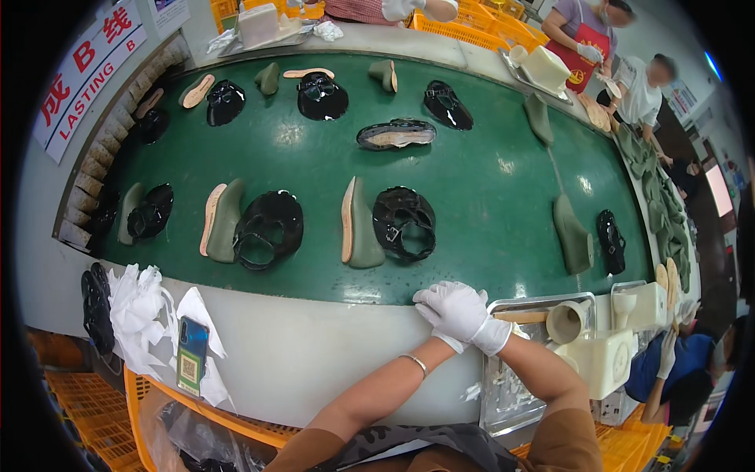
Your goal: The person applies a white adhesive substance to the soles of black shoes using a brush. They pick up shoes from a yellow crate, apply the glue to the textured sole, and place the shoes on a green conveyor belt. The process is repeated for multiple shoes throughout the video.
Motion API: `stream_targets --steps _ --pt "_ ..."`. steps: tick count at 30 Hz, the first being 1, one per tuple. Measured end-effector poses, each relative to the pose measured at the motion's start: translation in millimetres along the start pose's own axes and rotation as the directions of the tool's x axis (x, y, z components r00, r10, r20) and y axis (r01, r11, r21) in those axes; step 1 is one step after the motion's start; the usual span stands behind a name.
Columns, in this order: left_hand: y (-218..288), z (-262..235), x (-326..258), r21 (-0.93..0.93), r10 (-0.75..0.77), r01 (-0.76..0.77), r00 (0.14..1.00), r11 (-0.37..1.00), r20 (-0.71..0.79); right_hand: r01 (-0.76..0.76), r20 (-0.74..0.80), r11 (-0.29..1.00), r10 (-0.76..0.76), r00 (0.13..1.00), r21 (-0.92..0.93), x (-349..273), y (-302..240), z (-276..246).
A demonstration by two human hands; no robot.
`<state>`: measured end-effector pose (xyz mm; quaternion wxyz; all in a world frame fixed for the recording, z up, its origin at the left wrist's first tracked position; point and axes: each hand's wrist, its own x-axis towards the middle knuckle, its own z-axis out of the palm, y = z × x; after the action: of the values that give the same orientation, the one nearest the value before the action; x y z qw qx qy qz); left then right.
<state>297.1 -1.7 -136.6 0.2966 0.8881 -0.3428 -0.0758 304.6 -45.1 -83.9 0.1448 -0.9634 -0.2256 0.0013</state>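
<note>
Both of my hands wear white gloves and rest together at the near edge of the green conveyor belt (487, 189). My right hand (460, 309) lies folded over my left hand (450, 341), whose fingers are mostly hidden beneath it. No tool or shoe shows in either one. Just right of them is a metal tray (503, 405) with a wooden-handled tool (521, 317), a cream cup (565, 321) and a pale plastic container (607, 362). On the belt ahead are a black shiny shoe upper (404, 223), a green shoe last (365, 228) and a tan insole (348, 222).
More uppers, such as a buckled black one (269, 228), and lasts (572, 234) are spread along the belt. Crumpled white paper (140, 315) and a phone (192, 350) lie at left. Yellow crates (98, 405) stand below. Co-workers, one in a red apron (588, 55), are across and right.
</note>
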Motion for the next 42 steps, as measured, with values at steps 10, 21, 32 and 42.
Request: stream_targets --steps 10,21,32,42 --pt "2 -3 2 0.001 0.001 -0.001 1.000 1.000 0.024 -0.066 -0.061 0.998 0.066 0.996 0.010 -2 -5 0" --pt "4 -5 7 0.024 0.013 -0.015 0.997 1.000 0.070 -0.098 -0.064 0.995 0.099 0.993 0.024 -2 -2 3" --pt "3 -7 7 0.023 0.023 -0.026 0.995 0.999 0.101 -0.096 -0.084 0.995 0.098 0.992 0.027 -1 -2 1" --pt "6 -4 7 0.034 0.047 -0.051 0.992 0.998 0.116 -0.207 -0.010 0.978 0.207 0.978 0.005 -2 -9 -6"
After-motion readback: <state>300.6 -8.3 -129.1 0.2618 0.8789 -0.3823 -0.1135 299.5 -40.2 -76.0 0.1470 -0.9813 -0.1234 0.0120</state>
